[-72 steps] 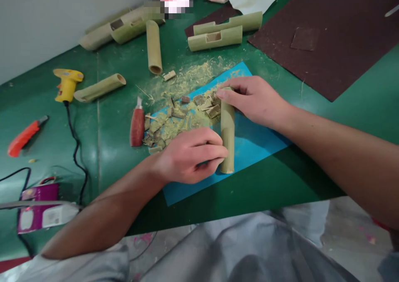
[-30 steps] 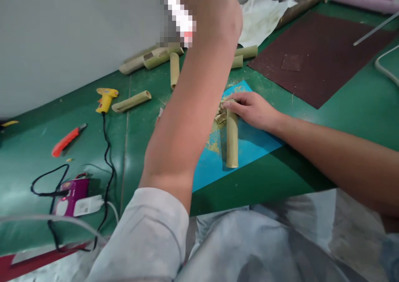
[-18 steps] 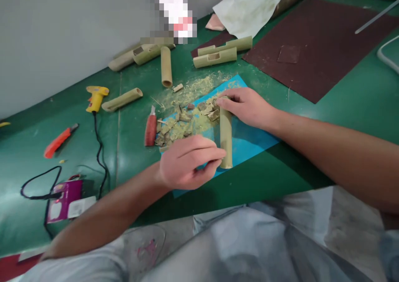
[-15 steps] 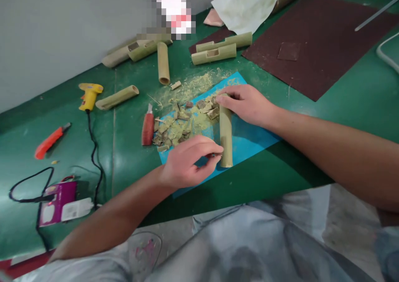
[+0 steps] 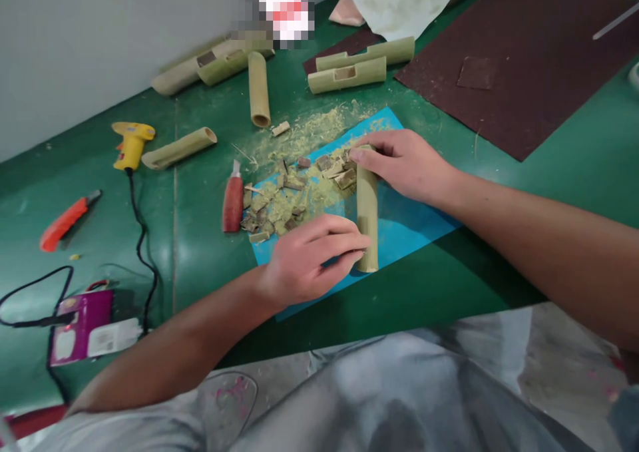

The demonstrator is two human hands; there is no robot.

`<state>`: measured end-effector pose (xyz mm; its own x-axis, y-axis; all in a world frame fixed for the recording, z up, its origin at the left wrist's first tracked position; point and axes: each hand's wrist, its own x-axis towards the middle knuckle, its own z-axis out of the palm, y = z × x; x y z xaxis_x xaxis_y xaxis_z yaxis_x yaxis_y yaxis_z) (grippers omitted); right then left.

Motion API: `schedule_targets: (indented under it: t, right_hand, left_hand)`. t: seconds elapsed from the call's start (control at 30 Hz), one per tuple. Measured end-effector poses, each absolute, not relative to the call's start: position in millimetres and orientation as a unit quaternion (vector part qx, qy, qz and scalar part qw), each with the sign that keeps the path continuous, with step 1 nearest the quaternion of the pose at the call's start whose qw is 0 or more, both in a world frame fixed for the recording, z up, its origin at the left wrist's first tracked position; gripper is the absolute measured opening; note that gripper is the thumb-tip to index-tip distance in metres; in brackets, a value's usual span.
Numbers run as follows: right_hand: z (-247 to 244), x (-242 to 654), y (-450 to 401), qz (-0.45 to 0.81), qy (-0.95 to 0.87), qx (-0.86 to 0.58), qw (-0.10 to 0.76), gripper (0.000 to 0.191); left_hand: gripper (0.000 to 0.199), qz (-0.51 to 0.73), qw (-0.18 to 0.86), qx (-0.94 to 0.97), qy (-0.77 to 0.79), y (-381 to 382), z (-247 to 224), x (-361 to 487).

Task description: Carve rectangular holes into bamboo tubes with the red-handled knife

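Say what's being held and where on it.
A bamboo tube, gripped at its far end by the right hand; the left hand has its fingertips at the near end, whether gripping I cannot tell.

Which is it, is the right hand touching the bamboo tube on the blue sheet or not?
Touching. The head view shows the right hand with its thumb pressed across the far end of the bamboo tube.

Dim rm, soft blur, tabletop glare L
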<state>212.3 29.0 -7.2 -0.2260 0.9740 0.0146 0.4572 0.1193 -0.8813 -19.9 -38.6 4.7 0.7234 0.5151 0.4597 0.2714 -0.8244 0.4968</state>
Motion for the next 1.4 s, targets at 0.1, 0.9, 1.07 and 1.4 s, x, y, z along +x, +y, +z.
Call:
schedule_targets:
  t: [0.1, 0.9, 1.07, 1.4]
  right_hand:
    - [-6, 212, 29, 0.402, -0.671, -0.535, 0.319, 0.03]
    - [-2, 209, 27, 0.39, -0.679, -0.537, 0.314, 0.039]
    - [-1, 209, 27, 0.386, -0.684, -0.537, 0.307, 0.039]
    - [5, 208, 24, 0.393, -0.688, -0.532, 0.298, 0.048]
  left_hand:
    - [0.01, 0.282, 0.211, 0.904, 0.241, -39, 8, -20]
    - [0.018, 0.303, 0.216, 0.913, 0.169, -39, 2, -20]
    - [0.013, 0.27, 0.215, 0.924, 0.164, -33, 4, -23]
    - [0.016, 0.278, 0.212, 0.924, 0.152, -32, 5, -24]
